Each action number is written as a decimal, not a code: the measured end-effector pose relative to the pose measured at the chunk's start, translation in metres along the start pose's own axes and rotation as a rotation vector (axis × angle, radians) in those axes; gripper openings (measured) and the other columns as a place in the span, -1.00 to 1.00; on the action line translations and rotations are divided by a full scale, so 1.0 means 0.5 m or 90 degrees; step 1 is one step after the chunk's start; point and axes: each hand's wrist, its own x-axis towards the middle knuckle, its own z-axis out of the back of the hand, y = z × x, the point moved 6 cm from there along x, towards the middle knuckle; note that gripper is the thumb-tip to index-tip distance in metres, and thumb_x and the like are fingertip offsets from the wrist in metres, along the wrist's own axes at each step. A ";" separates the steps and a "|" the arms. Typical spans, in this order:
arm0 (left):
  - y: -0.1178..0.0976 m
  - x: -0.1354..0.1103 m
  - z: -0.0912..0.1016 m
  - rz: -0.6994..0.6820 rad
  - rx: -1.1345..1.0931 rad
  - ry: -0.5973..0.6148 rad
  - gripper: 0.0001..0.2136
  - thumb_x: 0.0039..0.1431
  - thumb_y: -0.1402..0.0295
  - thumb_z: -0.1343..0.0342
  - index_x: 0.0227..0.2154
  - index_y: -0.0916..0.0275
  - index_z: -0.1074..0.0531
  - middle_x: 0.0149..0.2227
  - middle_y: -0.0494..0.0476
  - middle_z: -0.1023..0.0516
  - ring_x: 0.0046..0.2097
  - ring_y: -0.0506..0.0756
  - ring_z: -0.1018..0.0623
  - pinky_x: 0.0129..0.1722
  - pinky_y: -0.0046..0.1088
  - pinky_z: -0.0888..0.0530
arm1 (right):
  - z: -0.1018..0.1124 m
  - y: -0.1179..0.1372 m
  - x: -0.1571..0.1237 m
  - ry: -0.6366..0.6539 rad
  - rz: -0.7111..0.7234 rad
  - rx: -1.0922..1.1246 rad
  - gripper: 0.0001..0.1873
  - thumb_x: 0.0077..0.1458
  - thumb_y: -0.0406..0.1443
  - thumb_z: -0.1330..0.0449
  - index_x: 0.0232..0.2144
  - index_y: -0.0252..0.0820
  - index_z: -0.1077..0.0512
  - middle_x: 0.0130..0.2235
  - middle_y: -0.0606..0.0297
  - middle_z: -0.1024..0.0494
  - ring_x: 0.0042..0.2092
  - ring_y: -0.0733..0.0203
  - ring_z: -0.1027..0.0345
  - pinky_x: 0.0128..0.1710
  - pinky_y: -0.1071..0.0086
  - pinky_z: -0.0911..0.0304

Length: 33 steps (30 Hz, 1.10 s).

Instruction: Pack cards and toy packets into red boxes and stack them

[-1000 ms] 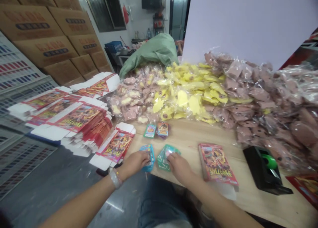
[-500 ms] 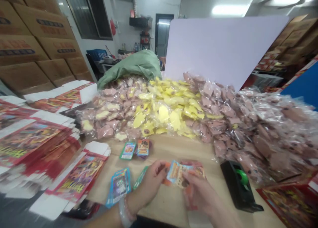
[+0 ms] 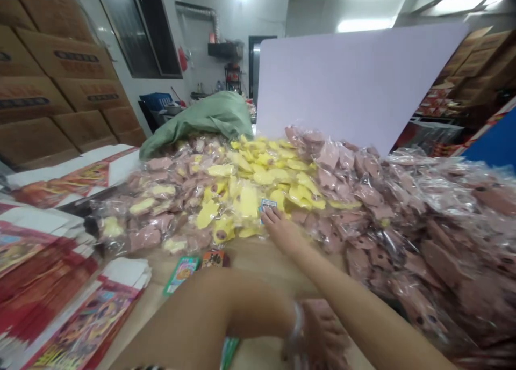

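The right hand (image 3: 282, 233) reached out across the wooden tabletop (image 3: 258, 254), its fingers extended and lying close together; the fingertips (image 3: 271, 214) met the lower edge of a small blue-bordered card (image 3: 268, 204), which lay on the heap at the front. Whether they pinched the card or merely touched it could not be told. The left hand (image 3: 324, 332) sat at the bottom of the view, blurred and partly cut off, beyond a bracelet (image 3: 296, 332); its grip could not be told either. A narrow green card edge (image 3: 229, 354) showed just left of it, beneath the left forearm.

Two further cards lay on the tabletop: a green-bordered card (image 3: 181, 275) and an orange card (image 3: 212, 259). Behind them rose a large heap of clear plastic bags (image 3: 363, 241), holding flat pink and yellow pieces; a green sack (image 3: 197, 117) lay slumped at its far end. As for what was done and what was left, the bags were heaped in quantity; printed carton blanks (image 3: 84, 319) lay flat at the left, with none shown assembled. Cardboard cases (image 3: 66, 77) were stacked beyond them — their lettering, like the large yellow characters on the blanks, was too blurred to read.
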 end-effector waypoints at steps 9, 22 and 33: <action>-0.031 -0.042 0.082 0.159 -0.077 -0.078 -0.06 -0.36 0.00 -0.21 0.15 0.23 -0.02 -0.09 0.40 -0.33 -0.12 0.38 -0.35 -0.15 -0.01 -0.28 | 0.231 -0.168 -0.304 -0.309 -0.442 0.467 -0.62 0.07 -0.16 -0.02 -0.13 -0.27 -0.37 -0.30 0.19 -0.54 -0.40 0.16 -0.43 -0.57 0.38 -0.36; -0.010 -0.166 0.109 0.332 -0.008 -0.216 0.02 -0.37 0.10 -0.28 0.19 0.17 0.14 0.06 0.31 -0.10 0.05 0.32 -0.16 0.03 -0.11 -0.15 | 0.145 -0.089 -0.637 -0.330 -0.719 0.597 -0.72 -0.16 -0.12 -0.17 -0.44 -0.21 -0.34 -0.53 0.33 -0.45 -0.53 0.24 -0.34 -0.67 0.40 -0.33; -0.108 -0.145 0.169 0.321 0.127 -0.313 -0.08 -0.29 0.18 -0.26 0.18 0.18 0.06 0.04 0.30 -0.09 0.07 0.32 -0.11 0.08 -0.09 -0.03 | 0.265 -0.015 -0.554 -0.210 -0.521 0.456 -0.72 -0.13 -0.10 -0.17 -0.55 -0.22 -0.32 -0.60 0.39 -0.36 -0.56 0.32 -0.23 -0.60 0.48 -0.15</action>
